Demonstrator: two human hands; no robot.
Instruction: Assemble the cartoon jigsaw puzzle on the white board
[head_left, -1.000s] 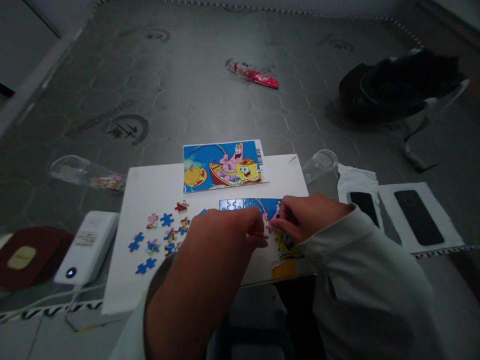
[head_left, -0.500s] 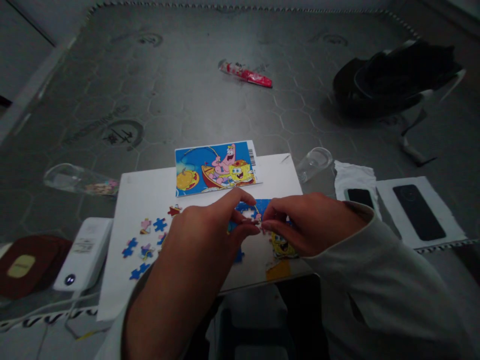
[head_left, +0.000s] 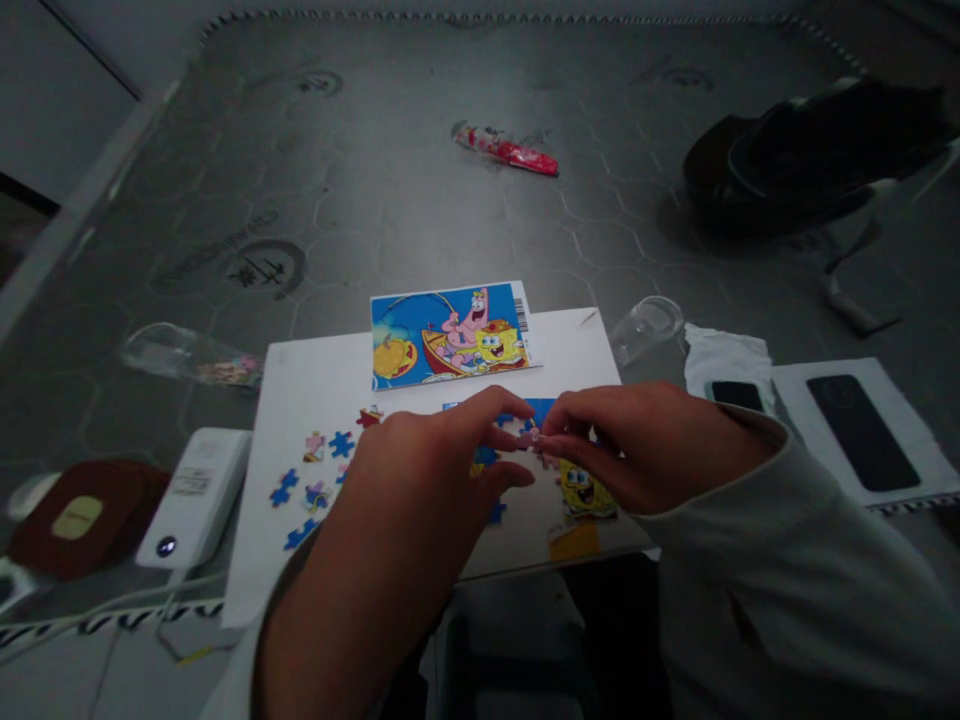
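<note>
My right hand (head_left: 643, 438) pinches a small pink jigsaw piece (head_left: 528, 439) between thumb and fingertips. Close by on the left, my left hand (head_left: 431, 465) has its thumb and fingers spread apart around the piece; whether a fingertip touches it is hard to tell. Beneath both hands lies a partly joined cartoon jigsaw puzzle (head_left: 587, 490), mostly covered by them. Loose blue pieces (head_left: 342, 444) and a pink piece (head_left: 313, 447) are scattered left of my left hand on a white board (head_left: 300, 375). A picture card (head_left: 450, 335) with the cartoon scene rests at the board's far edge.
Clear plastic tubes (head_left: 649, 325) flank the board. To the left are a white power bank (head_left: 193, 498) with a cable and a brown case (head_left: 82, 520). Phones (head_left: 862, 430) lie on the right. Farther off are a red packet (head_left: 517, 152) and a black bag (head_left: 810, 165).
My left thumb has moved down, away from its fingers, opening that hand. The pink piece now stays in my right fingertips. The whole view has shifted slightly, so things appear farther right.
</note>
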